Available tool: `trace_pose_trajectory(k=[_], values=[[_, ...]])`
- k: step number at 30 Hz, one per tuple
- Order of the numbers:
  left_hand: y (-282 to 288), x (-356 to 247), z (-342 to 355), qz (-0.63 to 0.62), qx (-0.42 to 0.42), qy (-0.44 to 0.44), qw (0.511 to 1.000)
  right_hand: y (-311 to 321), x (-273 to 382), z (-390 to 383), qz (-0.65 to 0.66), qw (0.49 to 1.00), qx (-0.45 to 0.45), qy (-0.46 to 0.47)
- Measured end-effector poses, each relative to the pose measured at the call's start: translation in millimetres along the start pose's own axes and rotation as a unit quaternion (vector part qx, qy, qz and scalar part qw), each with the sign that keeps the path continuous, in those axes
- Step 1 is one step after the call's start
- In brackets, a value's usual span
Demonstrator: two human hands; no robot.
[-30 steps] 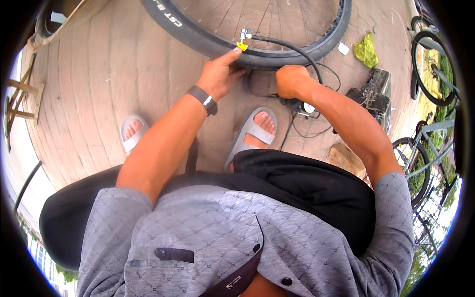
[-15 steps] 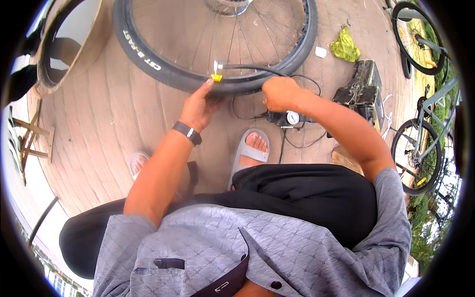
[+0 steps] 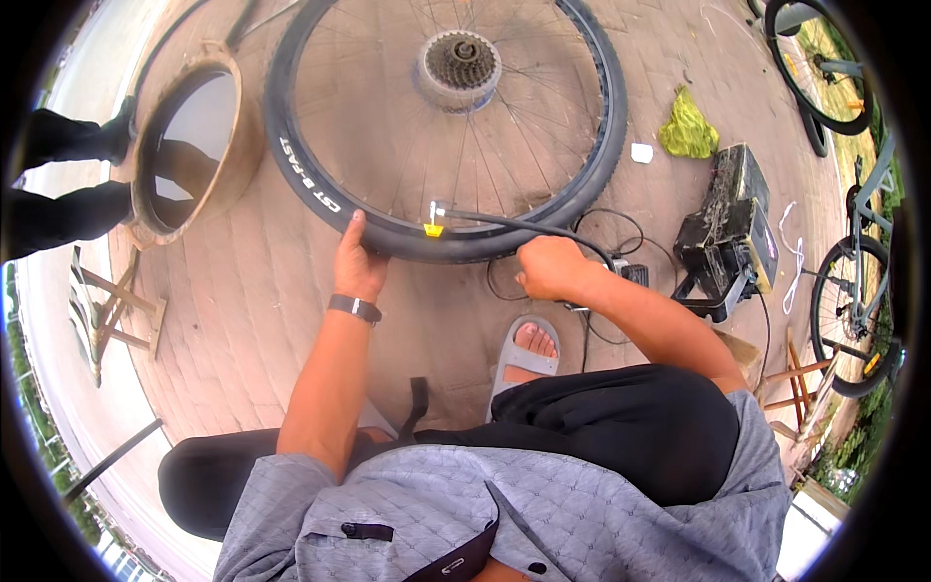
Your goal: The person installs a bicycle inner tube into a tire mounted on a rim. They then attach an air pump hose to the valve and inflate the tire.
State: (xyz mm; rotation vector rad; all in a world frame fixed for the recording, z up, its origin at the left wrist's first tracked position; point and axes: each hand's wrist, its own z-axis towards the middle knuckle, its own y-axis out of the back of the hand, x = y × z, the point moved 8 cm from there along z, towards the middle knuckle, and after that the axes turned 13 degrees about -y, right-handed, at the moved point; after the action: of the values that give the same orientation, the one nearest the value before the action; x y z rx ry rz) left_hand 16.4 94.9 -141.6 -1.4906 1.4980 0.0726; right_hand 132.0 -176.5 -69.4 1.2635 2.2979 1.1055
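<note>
Grey diamond-patterned shirt [image 3: 417, 495], black trousers [image 3: 630, 427], dark wristband [image 3: 355, 308], grey sandal [image 3: 531, 363]

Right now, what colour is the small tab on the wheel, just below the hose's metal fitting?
The small tab is bright yellow, best seen in the head view.

Head-worn fisheye view, looking down, wheel [image 3: 462, 66] ahead

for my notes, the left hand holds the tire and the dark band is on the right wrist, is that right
The wrist is wrong: the head view shows the dark band on the left wrist. The left hand does hold the tire.
</note>
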Motion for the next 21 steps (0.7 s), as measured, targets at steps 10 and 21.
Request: trace_pose_trajectory(k=[10,21], values=[[8.7,-1.8,15.3,0.102,0.025,-0.037,0.994,6.8,2.0,5.5,0.005,1.0,-0.025,0.009],[-1.9,-11.7,2.6,0.106,0.009,-0.049,0.993,12.0,6.5,3.6,-0.005,1.0,0.0,-0.006]])
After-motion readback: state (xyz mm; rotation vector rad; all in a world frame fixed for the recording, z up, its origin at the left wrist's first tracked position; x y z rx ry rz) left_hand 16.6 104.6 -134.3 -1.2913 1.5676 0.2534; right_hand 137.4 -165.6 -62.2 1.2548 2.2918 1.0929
